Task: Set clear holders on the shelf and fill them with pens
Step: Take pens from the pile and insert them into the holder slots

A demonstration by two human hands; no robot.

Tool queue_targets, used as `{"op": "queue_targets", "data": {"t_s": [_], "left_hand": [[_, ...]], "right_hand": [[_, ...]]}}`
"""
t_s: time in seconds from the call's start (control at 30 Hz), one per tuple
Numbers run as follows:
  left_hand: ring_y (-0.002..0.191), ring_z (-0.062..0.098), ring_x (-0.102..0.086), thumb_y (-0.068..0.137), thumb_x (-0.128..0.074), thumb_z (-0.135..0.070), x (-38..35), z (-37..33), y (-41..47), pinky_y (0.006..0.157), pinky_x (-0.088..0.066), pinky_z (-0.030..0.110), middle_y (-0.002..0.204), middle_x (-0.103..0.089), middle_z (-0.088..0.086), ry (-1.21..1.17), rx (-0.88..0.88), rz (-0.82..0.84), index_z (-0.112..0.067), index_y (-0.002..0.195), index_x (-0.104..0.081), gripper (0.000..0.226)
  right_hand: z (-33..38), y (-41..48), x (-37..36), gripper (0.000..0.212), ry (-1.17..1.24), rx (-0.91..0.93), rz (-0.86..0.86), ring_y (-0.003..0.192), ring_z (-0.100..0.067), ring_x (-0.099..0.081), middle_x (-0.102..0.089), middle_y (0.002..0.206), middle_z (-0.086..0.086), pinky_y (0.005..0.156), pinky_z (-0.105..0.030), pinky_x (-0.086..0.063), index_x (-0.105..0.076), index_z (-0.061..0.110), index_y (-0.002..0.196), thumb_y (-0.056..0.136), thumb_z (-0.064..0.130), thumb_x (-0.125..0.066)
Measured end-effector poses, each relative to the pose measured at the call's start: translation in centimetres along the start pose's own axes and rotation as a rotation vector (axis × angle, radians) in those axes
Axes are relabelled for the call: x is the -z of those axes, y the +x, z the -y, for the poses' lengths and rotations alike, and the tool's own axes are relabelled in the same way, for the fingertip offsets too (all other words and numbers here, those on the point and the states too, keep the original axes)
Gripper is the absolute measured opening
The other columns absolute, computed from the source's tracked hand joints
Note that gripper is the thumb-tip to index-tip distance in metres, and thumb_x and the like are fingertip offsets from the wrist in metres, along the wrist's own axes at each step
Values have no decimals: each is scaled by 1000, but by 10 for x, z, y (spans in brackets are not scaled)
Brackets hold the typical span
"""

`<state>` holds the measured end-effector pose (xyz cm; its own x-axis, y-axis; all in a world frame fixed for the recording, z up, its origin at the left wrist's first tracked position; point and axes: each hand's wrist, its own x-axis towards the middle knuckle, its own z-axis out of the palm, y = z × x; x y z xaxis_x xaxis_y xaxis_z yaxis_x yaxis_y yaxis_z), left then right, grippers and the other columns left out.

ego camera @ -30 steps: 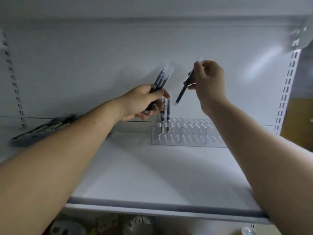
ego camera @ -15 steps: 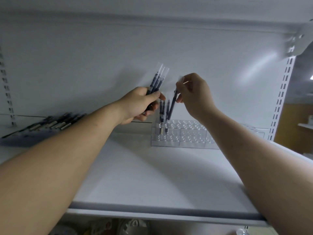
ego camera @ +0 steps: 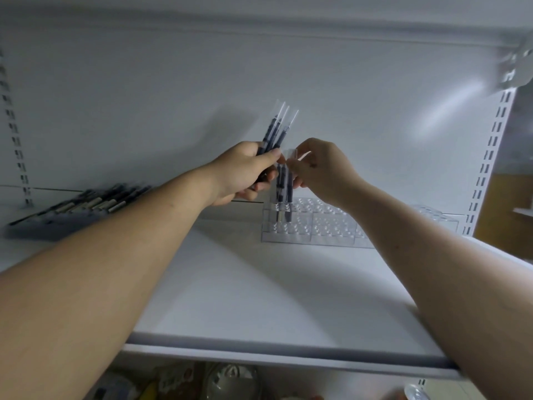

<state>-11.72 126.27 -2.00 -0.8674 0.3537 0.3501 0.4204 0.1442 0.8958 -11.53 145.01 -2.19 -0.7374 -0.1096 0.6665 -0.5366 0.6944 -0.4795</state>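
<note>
A clear holder (ego camera: 323,226) with rows of holes stands at the back of the white shelf (ego camera: 245,284). Three dark pens (ego camera: 284,194) stand upright in its left rear holes. My left hand (ego camera: 242,174) grips a bundle of dark pens (ego camera: 275,131) with clear tops pointing up, just left of the holder. My right hand (ego camera: 320,168) pinches the clear top of the rightmost standing pen, above the holder. A second clear holder (ego camera: 438,217) sits further right, partly hidden by my right forearm.
A flat tray of several dark pens (ego camera: 86,203) lies at the shelf's left rear. Slotted uprights (ego camera: 490,157) flank the back panel. The shelf's front lip (ego camera: 288,353) runs below my arms, with blurred goods on the level beneath.
My right hand came down from beside the bundle and lowered its single pen into the holder next to the two standing ones. My left hand stayed put with its bundle.
</note>
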Motion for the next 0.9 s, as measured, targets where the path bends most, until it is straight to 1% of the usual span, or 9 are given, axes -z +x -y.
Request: {"op": "queue_targets", "data": {"t_s": [0.07,0.13,0.3,0.4,0.47,0.5,0.6,0.77,0.9], "left_hand": [[53,12,-38,112,-48,-29,-1,0,0,42,-23,21,67,-51,-1,0,1,7,-9,119,-55,22],[53,12,-39,112,-48,-29,-1,-1,0,42,-23,21,68,-51,0,-2,3,13,-7,117,-55,23],[54,12,-43,111,-48,-28,-2,-3,-3,42,-23,21,72,-52,1,12,10,48,-7,112,-62,25],[56,12,-44,110,-51,-28,-4,-2,-2,40,-24,21,74,-52,2,34,2,62,-5,113,-66,28],[56,11,-44,110,-52,-27,-4,-1,-1,40,-24,21,75,-52,2,54,-13,55,-2,115,-67,30],[56,11,-44,110,-52,-27,-4,-1,-1,40,-24,21,74,-51,2,60,-19,53,-1,116,-67,30],[57,12,-44,110,-52,-26,-4,0,0,39,-24,22,73,-52,2,48,-23,69,0,118,-67,31],[58,13,-49,111,-49,-28,-6,-3,-1,38,-24,21,72,-55,2,37,-16,78,1,121,-67,35],[60,15,-53,111,-49,-30,-5,-3,-1,37,-24,20,78,-61,5,39,-7,79,-3,119,-68,34]], "right_hand": [[2,-1,1,29,-28,-25,7,72,-20,-74,-76,68,4,74,-43,-62,-63,18,100,98,47,-67],[2,-1,2,33,-41,-29,-4,72,-17,-74,-76,68,4,73,-40,-61,-65,17,99,96,50,-68],[-4,3,10,14,49,-23,-113,73,-19,-75,-76,73,2,74,-42,-63,-69,18,99,97,32,-69],[-1,4,13,7,192,8,-177,72,-16,-72,-75,86,0,69,-33,-58,-73,16,98,95,19,-68],[2,4,13,9,304,-10,-181,68,-14,-67,-73,86,-1,64,-24,-51,-74,15,96,95,11,-66],[4,4,13,10,348,-26,-179,68,-13,-65,-72,85,-2,63,-23,-48,-74,15,93,94,10,-66],[5,4,14,13,437,-49,-158,70,-13,-64,-70,83,-4,64,-25,-45,-76,15,84,94,13,-68],[6,5,16,12,536,-71,-159,74,-11,-66,-73,89,-2,63,-24,-45,-78,11,93,95,21,-72],[6,8,20,15,706,-138,-248,81,-24,-75,-76,91,-6,67,-33,-47,-69,7,101,103,16,-58]]}}
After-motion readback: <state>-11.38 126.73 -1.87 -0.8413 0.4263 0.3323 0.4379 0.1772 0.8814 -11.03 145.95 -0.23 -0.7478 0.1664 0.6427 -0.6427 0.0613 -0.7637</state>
